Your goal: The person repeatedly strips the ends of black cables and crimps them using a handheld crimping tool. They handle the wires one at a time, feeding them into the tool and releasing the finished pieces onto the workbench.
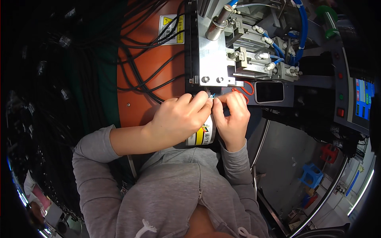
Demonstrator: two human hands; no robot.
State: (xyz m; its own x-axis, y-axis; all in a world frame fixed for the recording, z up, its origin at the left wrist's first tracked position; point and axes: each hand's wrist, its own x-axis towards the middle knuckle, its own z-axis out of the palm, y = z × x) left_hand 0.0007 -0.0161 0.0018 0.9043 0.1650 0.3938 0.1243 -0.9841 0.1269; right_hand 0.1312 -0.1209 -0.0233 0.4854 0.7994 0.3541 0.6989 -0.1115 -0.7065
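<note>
My left hand [182,113] and my right hand [232,113] meet in front of the machine, fingertips almost touching. Both are closed in a pinch on thin wires [213,96], of which a few bluish and pale ends show between the fingers. How the wires run inside the left hand is hidden. Right above my fingers stands a bright metal press block [212,59] with bolts along its lower edge. Under the hands is a white roll-shaped part [206,135] with a yellow band and print, partly covered by my left hand.
Black cables [152,75] lie across the orange tabletop [135,109], and a dense cable bundle [51,79] hangs at left. Red-handled scissors or pliers [249,90] and a phone [270,92] lie right of my right hand. Air cylinders [252,59] and a control screen [363,103] stand farther right.
</note>
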